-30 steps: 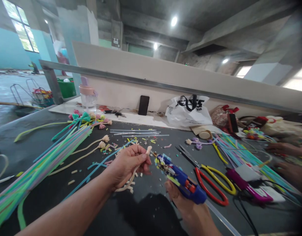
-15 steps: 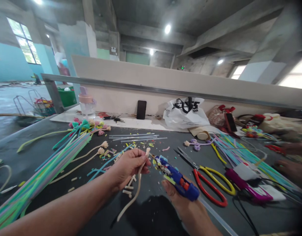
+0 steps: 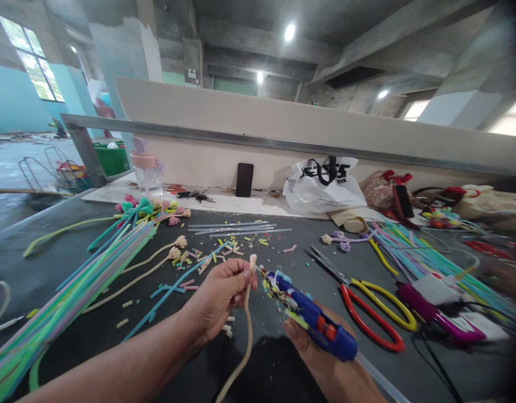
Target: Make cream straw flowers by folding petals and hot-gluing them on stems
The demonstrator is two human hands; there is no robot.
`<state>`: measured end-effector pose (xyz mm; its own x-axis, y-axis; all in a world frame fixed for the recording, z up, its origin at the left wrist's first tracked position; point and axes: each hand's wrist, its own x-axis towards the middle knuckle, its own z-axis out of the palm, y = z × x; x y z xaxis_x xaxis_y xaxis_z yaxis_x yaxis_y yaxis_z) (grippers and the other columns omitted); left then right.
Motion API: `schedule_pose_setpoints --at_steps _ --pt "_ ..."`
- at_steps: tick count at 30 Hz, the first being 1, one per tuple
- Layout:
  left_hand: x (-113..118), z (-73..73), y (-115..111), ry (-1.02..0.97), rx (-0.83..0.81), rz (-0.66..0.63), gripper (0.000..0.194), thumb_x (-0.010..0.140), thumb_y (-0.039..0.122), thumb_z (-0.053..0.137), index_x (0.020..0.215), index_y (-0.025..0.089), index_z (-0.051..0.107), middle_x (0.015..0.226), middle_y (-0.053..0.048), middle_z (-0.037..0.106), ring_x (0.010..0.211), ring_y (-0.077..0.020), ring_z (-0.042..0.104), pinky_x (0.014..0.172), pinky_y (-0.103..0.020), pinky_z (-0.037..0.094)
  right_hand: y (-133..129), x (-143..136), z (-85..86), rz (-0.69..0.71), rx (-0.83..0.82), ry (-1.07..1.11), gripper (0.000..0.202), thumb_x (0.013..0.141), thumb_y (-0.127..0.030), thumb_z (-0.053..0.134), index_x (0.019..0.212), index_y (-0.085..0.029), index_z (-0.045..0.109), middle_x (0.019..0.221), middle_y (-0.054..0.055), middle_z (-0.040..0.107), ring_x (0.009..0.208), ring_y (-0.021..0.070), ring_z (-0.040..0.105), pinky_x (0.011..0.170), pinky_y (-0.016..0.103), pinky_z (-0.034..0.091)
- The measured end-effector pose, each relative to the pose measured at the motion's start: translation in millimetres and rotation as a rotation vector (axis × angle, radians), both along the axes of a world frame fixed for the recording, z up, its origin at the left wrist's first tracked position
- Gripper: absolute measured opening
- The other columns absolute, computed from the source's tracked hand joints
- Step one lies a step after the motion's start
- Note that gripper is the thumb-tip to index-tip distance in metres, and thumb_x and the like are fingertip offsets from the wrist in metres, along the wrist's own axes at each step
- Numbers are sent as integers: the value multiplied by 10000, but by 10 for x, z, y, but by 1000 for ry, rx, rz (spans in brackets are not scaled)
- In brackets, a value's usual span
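My left hand (image 3: 228, 288) pinches a cream pipe cleaner (image 3: 248, 330) near its top, where a small cream tuft (image 3: 253, 261) sticks up between thumb and fingers. The stem hangs down and curves to the left. My right hand (image 3: 325, 358) is wrapped round a blue glue gun (image 3: 314, 316) with a red part and dried glue near its front. Its nozzle (image 3: 261, 270) points left, right beside the tuft; whether they touch is too small to tell. A clear glue stick (image 3: 378, 375) comes out of the gun's back end.
Scissors (image 3: 367, 302) and a purple glue gun (image 3: 442, 316) lie at the right. Long pipe cleaners (image 3: 85, 280) lie at the left, with cut bits (image 3: 199, 257) and clear sticks (image 3: 237, 227) in the middle. A phone (image 3: 244, 179) and a white bag (image 3: 325, 187) are behind. Another person's hand is blurred at the right edge.
The view has shifted slightly. The cream stem now hangs straighter and lower, and the tuft is more upright. Both hands keep their holds. The other person's hand at the right shows less.
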<state>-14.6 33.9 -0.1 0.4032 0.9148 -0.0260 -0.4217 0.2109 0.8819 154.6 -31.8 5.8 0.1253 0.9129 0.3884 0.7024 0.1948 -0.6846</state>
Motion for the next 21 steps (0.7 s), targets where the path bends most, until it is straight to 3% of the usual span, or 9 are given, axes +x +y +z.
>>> schedule_pose_setpoints --at_steps 10,21 --pt "-1 33 -30 9 -5 48 229 747 309 628 660 127 520 525 52 451 389 -5 274 401 -169 136 11 -20 -104 -51 26 -24 298 704 -479 542 560 -219 531 529 -1 555 475 163 529 414 248 406" --pt "-1 10 -18 20 21 48 223 745 306 625 669 128 513 548 42 481 380 -5 286 396 -171 151 30 -13 -75 -46 -22 -26 311 699 -503 543 593 -214 594 559 15 615 504 182 573 434 250 436"
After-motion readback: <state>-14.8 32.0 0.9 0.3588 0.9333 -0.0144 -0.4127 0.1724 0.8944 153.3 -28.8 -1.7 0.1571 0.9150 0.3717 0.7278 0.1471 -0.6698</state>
